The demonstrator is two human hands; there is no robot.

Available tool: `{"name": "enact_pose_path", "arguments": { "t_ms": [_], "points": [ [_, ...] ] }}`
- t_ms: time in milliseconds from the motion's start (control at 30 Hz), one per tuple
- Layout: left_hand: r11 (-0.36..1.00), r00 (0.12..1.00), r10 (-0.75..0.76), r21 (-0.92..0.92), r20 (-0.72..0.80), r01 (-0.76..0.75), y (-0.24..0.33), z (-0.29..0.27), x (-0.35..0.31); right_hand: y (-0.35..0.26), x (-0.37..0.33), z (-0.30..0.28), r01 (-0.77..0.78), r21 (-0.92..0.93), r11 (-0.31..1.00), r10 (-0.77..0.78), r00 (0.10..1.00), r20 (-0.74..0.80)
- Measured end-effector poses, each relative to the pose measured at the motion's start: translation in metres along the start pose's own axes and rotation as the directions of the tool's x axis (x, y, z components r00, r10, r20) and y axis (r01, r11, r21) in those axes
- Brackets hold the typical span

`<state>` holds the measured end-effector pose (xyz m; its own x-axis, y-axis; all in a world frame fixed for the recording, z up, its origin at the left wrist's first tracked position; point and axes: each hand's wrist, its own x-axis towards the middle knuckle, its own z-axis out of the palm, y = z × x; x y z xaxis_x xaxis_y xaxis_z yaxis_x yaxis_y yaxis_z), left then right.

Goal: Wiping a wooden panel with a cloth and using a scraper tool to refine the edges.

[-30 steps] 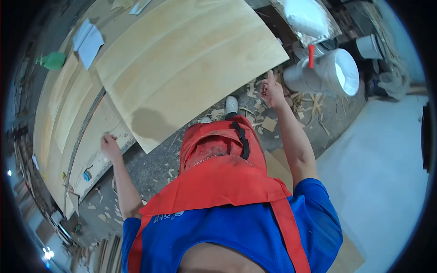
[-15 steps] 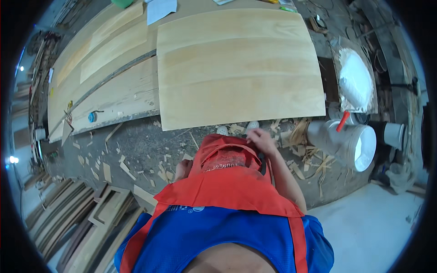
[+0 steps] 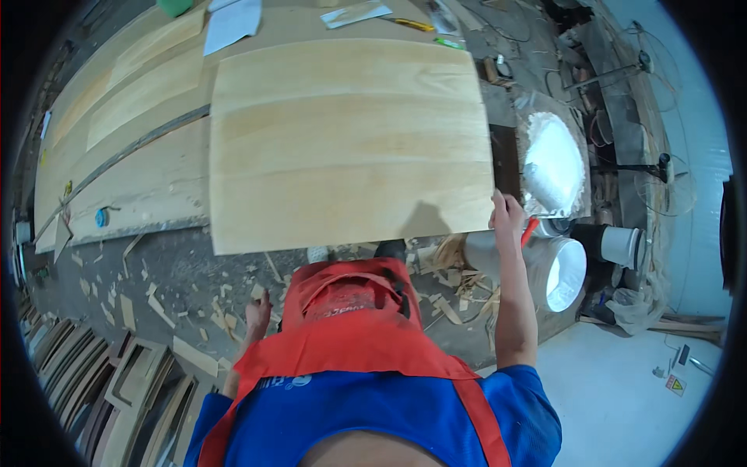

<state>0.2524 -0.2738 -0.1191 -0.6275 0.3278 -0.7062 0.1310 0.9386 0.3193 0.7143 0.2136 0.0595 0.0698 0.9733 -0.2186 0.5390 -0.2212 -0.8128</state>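
Firstly, curved wooden mouldings [image 3: 75, 366]: stacked together at lower left.
Workbench [image 3: 156, 183]: pale board top, a dark strip running obliquely across it; a small blue round item [image 3: 102, 217] lies near its front edge, folded white paper [image 3: 233, 27] farther back.
Left hand [image 3: 257, 313]: low, just beside the red apron [image 3: 350, 335], above a floor strewn with wood scraps; one finger points away from the body. Cannot tell how far the others are closed; nothing seen in it.
Wood panel [image 3: 350, 140]: lies flat on the workbench, near edge overhanging the front; roughly rectangular, pale yellow, broad grain bands running side to side, a swirl of grain near the far right corner. A dark shadow falls on the near edge, right of middle.
Right hand [image 3: 507, 214]: fingers bent at the panel's right edge, by the near corner; cannot tell whether they grip it.
White bucket [image 3: 537, 272]: right of the right hand, tipped on its side, mouth rightward.
Change, left hand: half a second ago partly hidden by the apron; now clear of it.
Change, panel: shadow new; position on the workbench appears unaltered.
Change, right hand: moved from the apron front to the panel.
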Motion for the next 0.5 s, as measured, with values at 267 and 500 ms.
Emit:
{"name": "enact_pose_path", "arguments": {
  "t_ms": [267,500],
  "points": [
    [0.987,0.999,0.015,0.16,-0.041,-0.009,0.019,0.125,-0.034,-0.006,0.242,-0.032,-0.167,0.318,0.933,0.152,0.986,0.072],
    [0.957,0.972,0.214,-0.179,-0.093,-0.227,0.082,0.218,-0.073,-0.004,0.408,-0.008,-0.11,0.234,0.966,0.083,0.989,0.122]
  ]
}}
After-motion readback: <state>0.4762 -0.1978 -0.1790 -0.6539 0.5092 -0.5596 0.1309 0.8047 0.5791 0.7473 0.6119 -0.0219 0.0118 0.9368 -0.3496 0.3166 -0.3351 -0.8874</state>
